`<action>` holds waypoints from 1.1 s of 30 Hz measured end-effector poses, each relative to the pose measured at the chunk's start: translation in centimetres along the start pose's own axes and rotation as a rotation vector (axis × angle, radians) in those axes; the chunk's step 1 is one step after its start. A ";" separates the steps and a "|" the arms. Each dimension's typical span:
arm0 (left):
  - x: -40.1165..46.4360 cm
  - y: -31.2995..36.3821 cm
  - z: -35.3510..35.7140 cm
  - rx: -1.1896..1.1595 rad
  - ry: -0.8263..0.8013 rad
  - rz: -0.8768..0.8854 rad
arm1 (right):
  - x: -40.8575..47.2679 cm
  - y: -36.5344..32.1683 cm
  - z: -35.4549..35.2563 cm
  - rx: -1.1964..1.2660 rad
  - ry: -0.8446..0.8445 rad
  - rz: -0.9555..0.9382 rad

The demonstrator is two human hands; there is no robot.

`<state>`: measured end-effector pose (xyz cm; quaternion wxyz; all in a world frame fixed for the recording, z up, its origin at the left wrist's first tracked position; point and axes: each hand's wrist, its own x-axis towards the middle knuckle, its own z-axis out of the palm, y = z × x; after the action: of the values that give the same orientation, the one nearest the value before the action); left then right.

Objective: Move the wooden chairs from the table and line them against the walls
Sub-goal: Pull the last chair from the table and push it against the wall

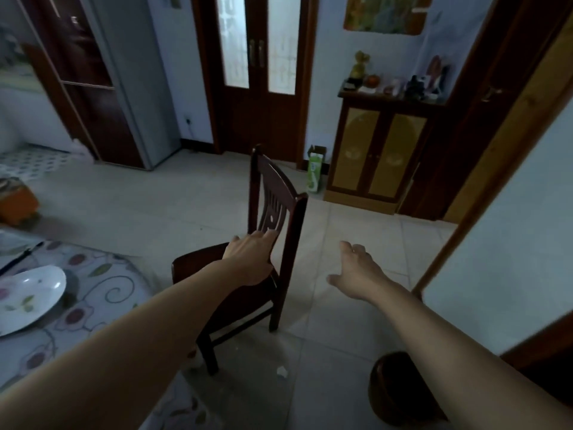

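A dark wooden chair (279,193) with a slatted back stands on the tiled floor in the middle of the view, just right of the table (102,274) with its flowered cloth. My left hand (251,259) grips the lower part of the chair's back, where the slats meet the seat. To the right of the chair my right hand (356,271) hovers over the floor, fingers spread, holding nothing. The rounded top of another dark wooden piece (400,386) shows at the bottom right, partly hidden by my right forearm.
A white oval dish (28,296) lies on the table. Ahead are a double door (260,72), a low cabinet (378,153) with ornaments, a green carton (314,172) on the floor and a tall grey cupboard (136,82). A wall edge (496,243) runs along the right.
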<state>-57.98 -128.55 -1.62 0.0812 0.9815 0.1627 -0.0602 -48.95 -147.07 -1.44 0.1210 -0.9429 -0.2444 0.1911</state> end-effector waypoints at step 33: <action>45.8 -15.8 0.3 0.225 -0.007 0.392 | 42.0 -13.4 0.9 0.143 0.030 0.152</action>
<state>-20.22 -99.64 -10.70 -0.0181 0.9970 -0.0390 -0.0644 -20.99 -114.27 -10.58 0.1765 -0.9505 -0.1560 0.2026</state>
